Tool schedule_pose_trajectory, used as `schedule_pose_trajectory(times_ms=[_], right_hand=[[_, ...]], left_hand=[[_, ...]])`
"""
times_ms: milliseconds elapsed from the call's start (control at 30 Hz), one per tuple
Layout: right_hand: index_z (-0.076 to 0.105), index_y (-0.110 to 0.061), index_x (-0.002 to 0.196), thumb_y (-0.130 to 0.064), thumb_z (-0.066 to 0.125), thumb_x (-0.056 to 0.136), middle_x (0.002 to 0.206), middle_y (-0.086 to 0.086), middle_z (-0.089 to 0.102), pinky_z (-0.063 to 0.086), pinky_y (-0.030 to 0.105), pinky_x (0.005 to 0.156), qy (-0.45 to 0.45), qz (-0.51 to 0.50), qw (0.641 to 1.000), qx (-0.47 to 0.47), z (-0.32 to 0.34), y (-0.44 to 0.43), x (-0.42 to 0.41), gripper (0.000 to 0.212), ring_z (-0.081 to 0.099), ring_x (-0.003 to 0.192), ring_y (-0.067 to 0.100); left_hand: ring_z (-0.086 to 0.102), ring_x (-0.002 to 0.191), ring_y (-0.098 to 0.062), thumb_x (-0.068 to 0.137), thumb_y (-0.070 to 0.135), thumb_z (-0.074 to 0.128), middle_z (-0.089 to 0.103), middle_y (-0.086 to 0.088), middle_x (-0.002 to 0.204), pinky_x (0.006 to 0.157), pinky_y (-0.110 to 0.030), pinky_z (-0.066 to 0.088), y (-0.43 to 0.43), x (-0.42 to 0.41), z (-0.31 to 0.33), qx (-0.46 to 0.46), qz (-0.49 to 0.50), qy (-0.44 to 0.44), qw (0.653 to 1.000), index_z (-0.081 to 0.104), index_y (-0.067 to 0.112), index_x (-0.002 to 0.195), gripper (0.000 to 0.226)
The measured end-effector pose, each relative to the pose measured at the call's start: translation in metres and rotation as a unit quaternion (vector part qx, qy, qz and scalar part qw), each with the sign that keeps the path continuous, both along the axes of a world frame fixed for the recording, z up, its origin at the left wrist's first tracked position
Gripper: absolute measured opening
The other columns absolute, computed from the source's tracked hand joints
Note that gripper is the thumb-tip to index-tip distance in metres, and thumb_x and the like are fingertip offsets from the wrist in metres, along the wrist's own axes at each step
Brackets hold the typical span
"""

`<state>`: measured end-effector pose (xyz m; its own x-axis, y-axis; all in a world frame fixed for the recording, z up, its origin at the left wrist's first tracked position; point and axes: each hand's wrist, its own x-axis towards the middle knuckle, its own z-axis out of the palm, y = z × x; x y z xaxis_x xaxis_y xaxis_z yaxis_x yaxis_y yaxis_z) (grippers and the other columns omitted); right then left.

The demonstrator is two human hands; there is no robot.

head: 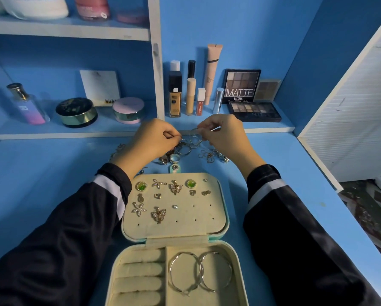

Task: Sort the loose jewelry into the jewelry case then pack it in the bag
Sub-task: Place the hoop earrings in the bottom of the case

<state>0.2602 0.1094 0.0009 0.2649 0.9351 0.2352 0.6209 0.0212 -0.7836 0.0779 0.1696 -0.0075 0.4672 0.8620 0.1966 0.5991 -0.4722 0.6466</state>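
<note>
A: While pinched from both sides like that, hard to name for sure. Looks like a thin silver piece [196, 130], held just above the loose jewelry [185, 151].

B: Agreed. Left hand [156, 140] curled, thumb and forefinger nipping one end; right hand [225, 135] likewise nipping the other. Cannot tell whether one piece or two tangled together.

A: Lying which way?

B: Crosswise, hand to hand, roughly level. Pile directly under and between both hands, spreading a little past the right one, on the bench [52, 162].

A: And the jewelry case [227, 219]?

B: Back toward the body, behind both hands, between the two sleeves [74, 228]. Open flat, long axis running straight away from the body, so square to the held piece.

A: Meaning a pull straight back, then.

B: Probably. Stud panel [202, 217] first behind the hands, already half filled with earrings [176, 187]. Further back, ring rolls [141, 270] on the left-hand side, open compartment [216, 290] with two large hoops [200, 270] on the right-hand side.

A: Nearer hand?

B: Neither by much, about level with each other. If bound for the hoop compartment, slightly shorter trip for the right hand; if for the rolls, for the left.

A: And the bag?

B: Nowhere in view. Plenty left in the pile, so sorting judged well short of done.
</note>
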Motion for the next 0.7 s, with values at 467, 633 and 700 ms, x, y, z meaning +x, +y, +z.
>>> schedule_pose_trajectory(times_ms=[467, 633, 700], right_hand=[[0.074, -0.013, 0.091, -0.009, 0.069, 0.087, 0.076, 0.001, 0.067, 0.043, 0.008, 0.058, -0.010, 0.004, 1.000, 0.009, -0.001, 0.003, -0.005, 0.007, 0.058, 0.066, 0.006], [0.073, -0.016, 0.090, -0.012, 0.069, 0.088, 0.082, 0.004, 0.069, 0.056, 0.028, 0.069, 0.017, -0.014, 1.000, 0.008, 0.002, 0.002, -0.001, 0.006, 0.067, 0.074, 0.020], [0.072, -0.017, 0.089, -0.011, 0.069, 0.087, 0.080, 0.005, 0.070, 0.058, 0.034, 0.072, 0.027, -0.015, 0.999, 0.012, 0.003, 0.001, 0.000, 0.006, 0.069, 0.075, 0.021]], left_hand=[[0.063, 0.071, 0.001, 0.089, 0.016, 0.069, 0.071, 0.005, 0.078, 0.071, -0.020, 0.051, 0.002, -0.005, 0.005, -0.010, -0.003, 0.002, 1.000, 0.077, 0.015, 0.095, 0.010], [0.064, 0.071, 0.001, 0.090, 0.016, 0.067, 0.069, 0.014, 0.077, 0.075, -0.022, 0.053, 0.004, -0.008, 0.009, -0.029, -0.012, -0.017, 0.999, 0.077, 0.019, 0.096, 0.012], [0.065, 0.071, -0.003, 0.091, 0.016, 0.067, 0.071, 0.010, 0.079, 0.076, -0.025, 0.054, 0.003, -0.009, 0.011, -0.037, -0.019, -0.021, 0.999, 0.075, 0.024, 0.094, 0.011]])
